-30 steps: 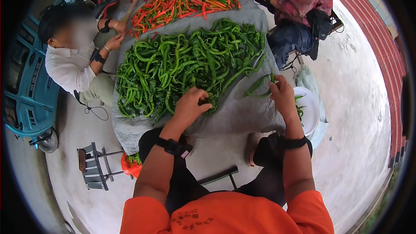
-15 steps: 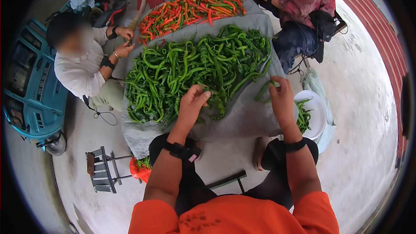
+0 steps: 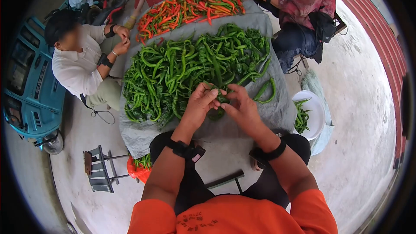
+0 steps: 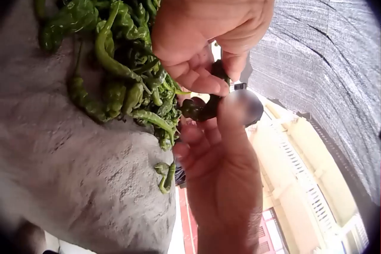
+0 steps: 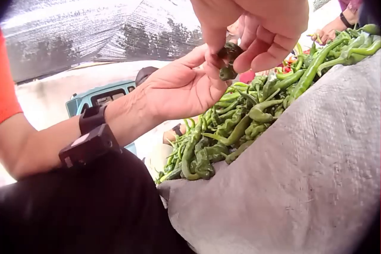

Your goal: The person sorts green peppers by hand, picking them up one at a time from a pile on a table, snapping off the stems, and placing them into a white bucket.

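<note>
Over the near edge of the green pepper pile [image 3: 177, 67], my two hands meet fingertip to fingertip. My left hand [image 3: 200, 106] pinches a small, dark green, curled pepper [image 5: 228, 60] between thumb and fingers. The right hand [image 3: 243, 110] grips the same pepper from the other side, its thumb and fingertips on it in the right wrist view. In the left wrist view the pepper [image 4: 205, 108] shows dark and wrinkled, partly hidden by fingers. A couple of curved green peppers [image 3: 272, 90] lie on the grey cloth [image 3: 279, 108] right of my hands.
A white basin [image 3: 318, 115] holding several green peppers stands at the right. Red and orange peppers [image 3: 190, 11] are heaped at the table's far end. People sit left [image 3: 82, 60], far and right [image 3: 294, 0]. A red bag [image 3: 138, 171] and a small chair [image 3: 99, 169] are lower left.
My right hand has left the peppers at the cloth's right side and come leftward to my left hand. Both hands now hold the small pepper together; the curved peppers stay on the cloth.
</note>
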Demonstrator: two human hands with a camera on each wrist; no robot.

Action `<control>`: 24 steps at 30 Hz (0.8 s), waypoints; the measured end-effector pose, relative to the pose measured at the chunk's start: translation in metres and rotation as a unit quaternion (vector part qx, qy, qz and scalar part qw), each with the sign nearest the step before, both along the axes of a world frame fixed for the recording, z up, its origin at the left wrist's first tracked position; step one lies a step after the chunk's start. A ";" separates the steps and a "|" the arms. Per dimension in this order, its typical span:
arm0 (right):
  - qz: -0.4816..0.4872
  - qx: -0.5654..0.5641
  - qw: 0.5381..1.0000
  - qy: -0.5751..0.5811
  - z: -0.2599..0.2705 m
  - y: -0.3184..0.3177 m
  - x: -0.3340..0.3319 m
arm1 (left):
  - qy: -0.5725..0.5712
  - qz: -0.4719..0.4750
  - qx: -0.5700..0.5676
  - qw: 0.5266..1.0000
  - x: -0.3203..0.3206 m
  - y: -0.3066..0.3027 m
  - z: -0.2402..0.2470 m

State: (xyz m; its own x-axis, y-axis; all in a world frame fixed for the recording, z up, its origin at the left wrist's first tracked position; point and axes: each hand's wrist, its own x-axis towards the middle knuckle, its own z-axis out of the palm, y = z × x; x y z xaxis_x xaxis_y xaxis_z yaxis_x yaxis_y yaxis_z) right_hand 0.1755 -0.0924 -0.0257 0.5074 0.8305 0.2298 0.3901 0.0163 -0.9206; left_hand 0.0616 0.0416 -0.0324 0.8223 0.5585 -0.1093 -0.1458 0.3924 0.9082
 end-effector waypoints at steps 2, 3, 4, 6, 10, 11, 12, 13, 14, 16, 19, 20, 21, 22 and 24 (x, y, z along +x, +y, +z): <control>-0.015 -0.005 1.000 -0.006 0.001 -0.002 0.002 | 0.009 0.005 0.001 1.000 0.002 -0.004 -0.002; -0.025 -0.011 0.999 -0.017 0.001 -0.003 0.003 | 0.039 0.035 0.058 0.997 0.002 -0.005 -0.001; -0.034 -0.016 0.999 -0.028 0.002 -0.003 0.004 | 0.068 0.064 0.115 0.989 0.003 -0.005 0.002; -0.086 0.024 0.995 0.046 -0.009 -0.002 0.015 | 0.121 0.129 0.203 0.963 0.002 -0.001 0.000; -0.162 0.067 0.969 0.172 -0.008 -0.012 0.043 | 0.188 0.212 0.379 0.881 -0.006 0.017 -0.029; -0.186 0.067 0.958 0.206 -0.006 -0.015 0.047 | 0.207 0.200 0.398 0.871 -0.009 0.018 -0.035; -0.209 0.067 0.946 0.240 -0.004 -0.017 0.050 | 0.226 0.187 0.418 0.860 -0.010 0.017 -0.031; -0.231 0.067 0.931 0.273 -0.003 -0.020 0.053 | 0.227 0.192 0.427 0.854 -0.010 0.014 -0.027; -0.242 0.071 0.920 0.302 -0.004 -0.022 0.055 | 0.228 0.196 0.437 0.848 -0.009 0.010 -0.023; -0.262 0.077 0.892 0.359 -0.008 -0.025 0.059 | 0.231 0.192 0.453 0.839 -0.007 0.007 -0.020; -0.223 0.079 0.898 0.370 -0.013 -0.028 0.061 | 0.237 0.175 0.498 0.816 -0.005 0.007 -0.024; -0.212 0.079 0.899 0.374 -0.013 -0.028 0.060 | 0.239 0.176 0.530 0.794 -0.003 0.007 -0.030; -0.201 0.078 0.900 0.378 -0.012 -0.028 0.059 | 0.240 0.176 0.562 0.771 -0.002 0.006 -0.030; -0.190 0.078 0.902 0.381 -0.011 -0.028 0.058 | 0.244 0.179 0.567 0.766 0.000 0.005 -0.031; -0.180 0.064 0.911 0.365 -0.012 -0.027 0.058 | 0.253 0.185 0.577 0.754 0.002 0.004 -0.029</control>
State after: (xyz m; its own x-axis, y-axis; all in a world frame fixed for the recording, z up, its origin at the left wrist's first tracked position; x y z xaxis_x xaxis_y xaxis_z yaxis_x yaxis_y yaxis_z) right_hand 0.2331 -0.1195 -0.0373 0.7985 0.5695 -0.1949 -0.3245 0.1345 -0.9363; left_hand 0.0639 0.0458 -0.0616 0.6027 0.7027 0.3782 0.4288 -0.6849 0.5892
